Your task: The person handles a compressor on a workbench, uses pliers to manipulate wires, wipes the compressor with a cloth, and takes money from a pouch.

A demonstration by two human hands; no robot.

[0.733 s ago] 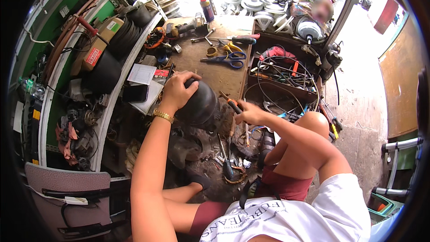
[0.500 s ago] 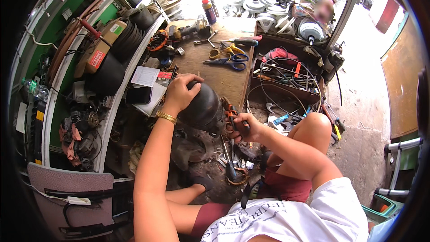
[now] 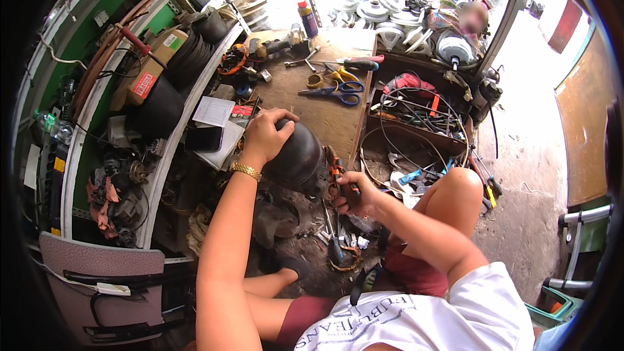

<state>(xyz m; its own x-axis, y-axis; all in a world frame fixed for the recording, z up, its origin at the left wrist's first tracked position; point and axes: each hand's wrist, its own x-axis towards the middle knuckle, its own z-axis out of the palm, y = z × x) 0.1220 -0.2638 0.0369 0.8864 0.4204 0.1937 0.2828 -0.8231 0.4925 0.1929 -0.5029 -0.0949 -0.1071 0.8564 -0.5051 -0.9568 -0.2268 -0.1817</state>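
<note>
My left hand (image 3: 270, 133) rests curled over a black domed metal housing (image 3: 294, 162), gripping its upper left side, with a gold band on the wrist. My right hand (image 3: 351, 192) is closed around orange-and-black pliers (image 3: 337, 170), whose head is at the housing's right side; whether the jaws touch it I cannot tell. Below them, a long screwdriver (image 3: 335, 247) lies among scraps on the dark floor. Beyond the housing, blue-handled scissors (image 3: 348, 97) lie on a wooden bench top (image 3: 292, 110), near papers and a black phone (image 3: 201, 138).
Cluttered metal shelves (image 3: 162, 175) line the left, a cushioned seat (image 3: 97, 260) below. An open tool box (image 3: 416, 127) stands right of the bench, white plastic parts (image 3: 390, 36) behind. My knee is near the box; a wooden board (image 3: 585, 143) stands at the far right.
My right hand has turned the pliers more upright and moved them against or near the housing's right side. My left hand stays on the housing, slightly shifted in view.
</note>
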